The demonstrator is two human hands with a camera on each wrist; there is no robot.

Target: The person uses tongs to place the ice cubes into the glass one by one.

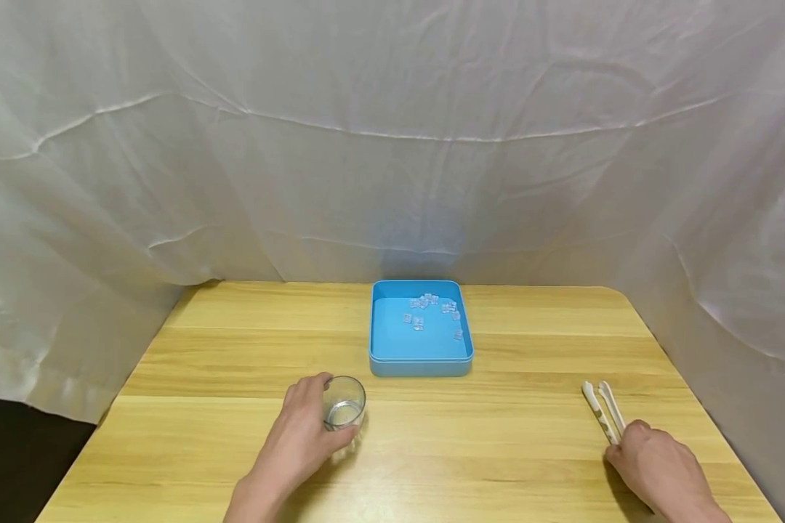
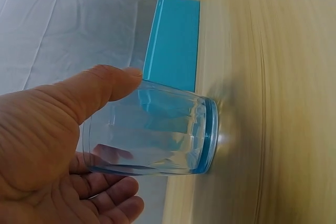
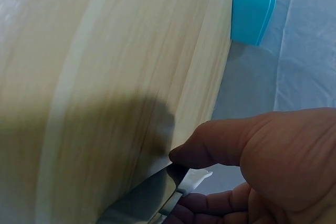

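A clear drinking glass (image 1: 344,415) stands upright on the table, left of centre in the head view. My left hand (image 1: 293,439) grips it from the left side, thumb along the near side and fingers round the far side. In the left wrist view, the thumb lies by the rim of the glass (image 2: 157,135). Toward the right edge, my right hand (image 1: 662,465) holds a pair of white tongs (image 1: 600,415) by the handle end, their two arms spread and pointing away from me. The right wrist view shows thumb and fingers pinching the tongs (image 3: 193,181).
A square blue tray (image 1: 420,368) with several small clear cubes (image 1: 419,323) in it sits at the middle back of the wooden table (image 1: 497,450). Behind and beside the table hangs a pale grey curtain (image 1: 392,181).
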